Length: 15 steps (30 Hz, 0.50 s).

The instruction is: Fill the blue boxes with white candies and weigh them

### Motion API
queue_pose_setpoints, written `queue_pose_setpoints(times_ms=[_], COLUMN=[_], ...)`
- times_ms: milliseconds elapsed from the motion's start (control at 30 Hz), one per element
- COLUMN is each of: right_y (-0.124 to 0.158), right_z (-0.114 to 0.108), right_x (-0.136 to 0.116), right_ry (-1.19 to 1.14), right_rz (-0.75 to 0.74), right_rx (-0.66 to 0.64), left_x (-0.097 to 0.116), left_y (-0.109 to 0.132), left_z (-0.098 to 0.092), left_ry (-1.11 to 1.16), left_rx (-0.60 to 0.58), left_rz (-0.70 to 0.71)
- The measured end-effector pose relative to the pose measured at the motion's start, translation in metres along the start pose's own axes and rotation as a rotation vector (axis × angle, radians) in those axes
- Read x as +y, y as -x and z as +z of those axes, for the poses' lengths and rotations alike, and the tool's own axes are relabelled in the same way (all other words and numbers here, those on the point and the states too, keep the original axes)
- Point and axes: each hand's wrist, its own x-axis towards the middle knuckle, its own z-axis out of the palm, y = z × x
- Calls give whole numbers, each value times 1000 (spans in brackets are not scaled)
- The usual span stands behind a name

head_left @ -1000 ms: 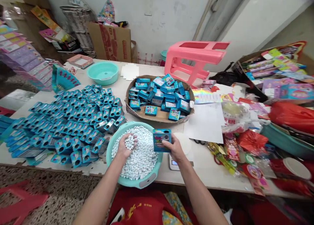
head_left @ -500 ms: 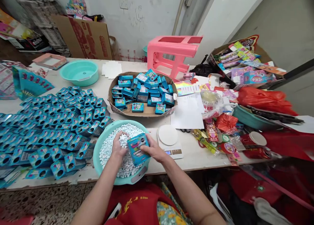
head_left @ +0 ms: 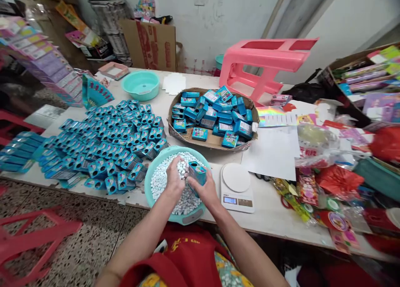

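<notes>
My left hand is cupped around a handful of small white candies. Beside it, my right hand grips a small blue candy box, tilted with its round hole facing up and toward the left hand. Both hands are over a turquoise basin filled with loose white candies. Just right of the basin stands a white kitchen scale with its display lit. Many blue boxes with round holes stand in rows to the left.
Behind the basin, a cardboard tray holds several blue boxes. A second turquoise basin sits farther back, and a pink stool lies on its side. Packets and plastic bags clutter the right side. A red stool is at lower left.
The view has swung left. My right hand has turned the box so its hole shows, and my left hand now holds candies close beside it.
</notes>
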Motion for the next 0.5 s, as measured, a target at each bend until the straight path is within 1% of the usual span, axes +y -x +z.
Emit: queue_pose_setpoints(times_ms=[100, 200, 267, 333, 400, 500], right_y=[-10, -14, -14, -15, -16, -19], right_z=[-16, -22, -20, -17, -14, -15], right_x=[-2, -4, -6, -8, -11, -13], right_ry=[1, 57, 125, 180, 212, 241], right_rz=[-42, -144, -209, -248, -258, -265], right_rx=[-51, -137, -133, -104, -93, -97], left_x=[17, 28, 28, 26, 23, 22], left_y=[5, 3, -1, -5, -8, -9], left_z=[3, 8, 12, 14, 14, 14], left_ry=[108, 147, 147, 145, 141, 108], left_rx=[-77, -144, -147, -132, -124, -122], left_rz=[-54, 23, 82, 103, 117, 180])
